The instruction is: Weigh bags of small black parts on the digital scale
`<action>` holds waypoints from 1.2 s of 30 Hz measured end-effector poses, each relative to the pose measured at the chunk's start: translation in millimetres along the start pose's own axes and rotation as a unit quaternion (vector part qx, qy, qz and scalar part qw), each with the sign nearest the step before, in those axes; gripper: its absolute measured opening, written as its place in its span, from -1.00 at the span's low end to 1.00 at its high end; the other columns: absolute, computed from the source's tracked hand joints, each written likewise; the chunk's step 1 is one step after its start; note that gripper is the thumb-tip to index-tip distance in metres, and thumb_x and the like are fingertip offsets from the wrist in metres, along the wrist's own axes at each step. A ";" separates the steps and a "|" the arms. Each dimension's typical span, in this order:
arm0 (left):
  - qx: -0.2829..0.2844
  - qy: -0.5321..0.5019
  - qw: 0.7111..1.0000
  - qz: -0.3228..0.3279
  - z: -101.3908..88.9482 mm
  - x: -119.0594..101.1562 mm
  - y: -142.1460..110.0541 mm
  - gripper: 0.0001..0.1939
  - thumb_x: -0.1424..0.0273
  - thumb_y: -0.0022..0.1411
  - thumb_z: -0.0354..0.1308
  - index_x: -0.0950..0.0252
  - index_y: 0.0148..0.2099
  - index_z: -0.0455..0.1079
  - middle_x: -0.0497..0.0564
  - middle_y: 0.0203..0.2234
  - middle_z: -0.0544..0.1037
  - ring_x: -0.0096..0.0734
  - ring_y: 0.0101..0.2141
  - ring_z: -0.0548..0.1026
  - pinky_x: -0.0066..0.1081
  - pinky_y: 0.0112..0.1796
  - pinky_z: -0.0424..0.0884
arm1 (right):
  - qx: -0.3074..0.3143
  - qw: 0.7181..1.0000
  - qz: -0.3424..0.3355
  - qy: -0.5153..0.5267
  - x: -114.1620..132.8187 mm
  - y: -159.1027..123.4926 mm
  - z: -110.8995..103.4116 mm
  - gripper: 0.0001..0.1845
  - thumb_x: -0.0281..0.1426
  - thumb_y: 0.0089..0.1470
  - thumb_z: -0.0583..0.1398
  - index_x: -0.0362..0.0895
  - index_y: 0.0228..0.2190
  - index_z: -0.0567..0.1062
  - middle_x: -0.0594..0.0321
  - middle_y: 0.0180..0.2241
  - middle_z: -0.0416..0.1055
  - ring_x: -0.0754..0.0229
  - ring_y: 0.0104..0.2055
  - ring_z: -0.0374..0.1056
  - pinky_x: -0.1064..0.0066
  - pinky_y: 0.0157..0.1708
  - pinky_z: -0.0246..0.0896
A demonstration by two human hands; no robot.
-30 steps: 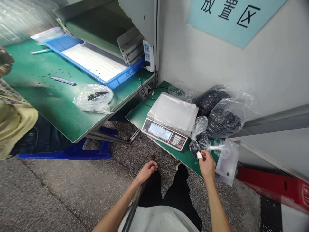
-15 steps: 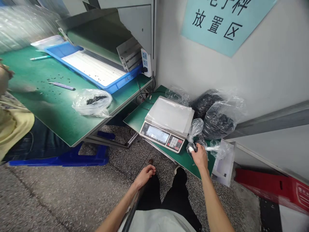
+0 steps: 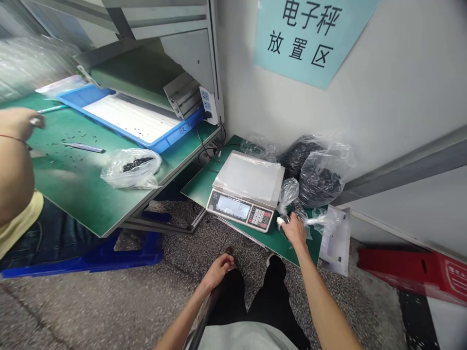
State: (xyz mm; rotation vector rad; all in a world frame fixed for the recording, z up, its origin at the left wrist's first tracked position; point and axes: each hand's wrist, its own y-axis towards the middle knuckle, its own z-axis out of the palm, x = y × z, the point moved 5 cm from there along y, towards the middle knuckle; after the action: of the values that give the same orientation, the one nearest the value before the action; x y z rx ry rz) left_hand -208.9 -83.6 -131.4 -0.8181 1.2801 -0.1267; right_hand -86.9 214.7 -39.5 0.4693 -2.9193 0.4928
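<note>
While the right hand (image 3: 295,231) grips the small clear plastic bag (image 3: 288,193) of dark granules low down at its neck, fingers closed, the bag stands just beside the front right corner of the digital scale (image 3: 245,189), its lower part resting on the green shelf (image 3: 204,187). 1 fingertip is wrapped in something white, likely tape or a finger cot; too small to tell.

Left hand (image 3: 219,272) is half-curled by the knee, well apart from the shelf. A dark rod (image 3: 201,311) runs along the forearm under it; cannot tell if the hand grips it.

Scale: plastic sheet (image 3: 248,174) over the platform, display looks like 0, keypad at right. Behind the small bag, 2 large clear bags of dark material (image 3: 319,181) lean on the wall, with a crumpled clear bag (image 3: 258,148) behind the scale. Paper sign (image 3: 308,36) above reads 电子秤放置区.

Left side: co-worker's hand (image 3: 20,124) over a green workbench (image 3: 69,180), yellow top and jeans below it. On the bench: blue tray (image 3: 127,116) lined white, scattered dark bits (image 3: 73,138), a purple-handled tool (image 3: 83,148), and a clear bag of dark pieces (image 3: 131,167). Power strip (image 3: 208,106) sits at the bench's back corner.
</note>
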 end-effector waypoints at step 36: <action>-0.141 0.412 0.846 0.308 -70.2 -355.0 157.5 -0.60 0.54 0.11 -0.03 0.36 -0.01 0.43 0.13 -0.04 0.50 -0.19 -0.01 0.42 -0.26 0.07 0.26 | 0.023 0.999 -0.034 0.018 19.3 18.1 11.1 -0.56 -0.30 0.11 0.17 -0.26 -0.01 0.30 -0.08 -0.02 0.35 -0.05 0.05 0.30 0.29 -0.11 0.22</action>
State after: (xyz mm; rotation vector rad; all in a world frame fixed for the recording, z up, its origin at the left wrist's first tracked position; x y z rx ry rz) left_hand -439.4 178.7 52.7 -0.5552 2.3730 0.2687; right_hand -112.0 221.8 -51.6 0.5569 -2.8532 0.5532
